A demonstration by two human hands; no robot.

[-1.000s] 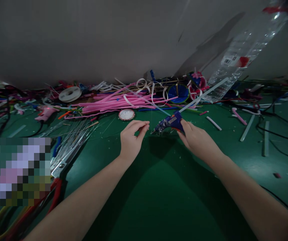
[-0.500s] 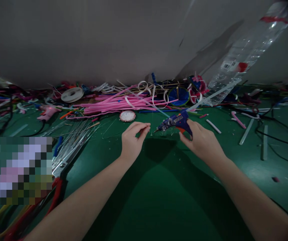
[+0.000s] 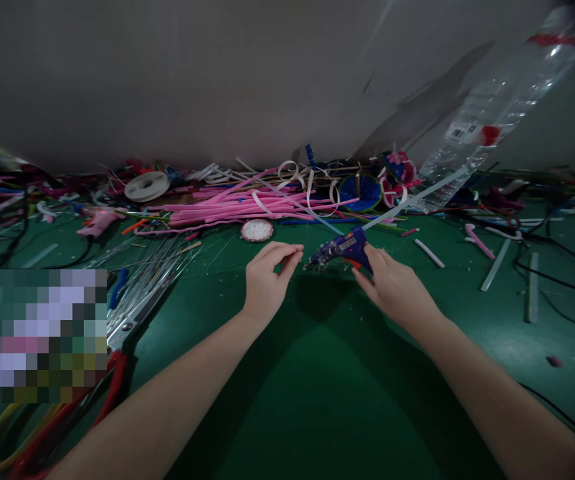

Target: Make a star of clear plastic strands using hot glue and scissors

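In my right hand [image 3: 400, 280] is a dark blue hot glue gun [image 3: 340, 247], its nozzle pointing left and a little down. A pale glue stick [image 3: 392, 212] sticks out of its back end. My left hand [image 3: 272, 273] is pinched, thumb against fingertips, close to the nozzle; whatever lies between the fingertips is too small to make out. Just beyond the left hand a round white disc with a red rim [image 3: 256, 231] lies on the green table [image 3: 287, 413].
Behind lie pink pipe cleaners [image 3: 227, 207], a white spool [image 3: 146, 187] and a pink glue gun [image 3: 98, 222]. Large red-handled scissors [image 3: 117, 373] rest over thin wires at left. A plastic bottle [image 3: 487, 113] leans on the wall. Black cables [image 3: 562, 283] and glue sticks [image 3: 532, 287] lie at right.
My right hand has brought the glue gun left and slightly lower, so its nozzle is nearer my left fingertips. The left hand keeps its pinch.
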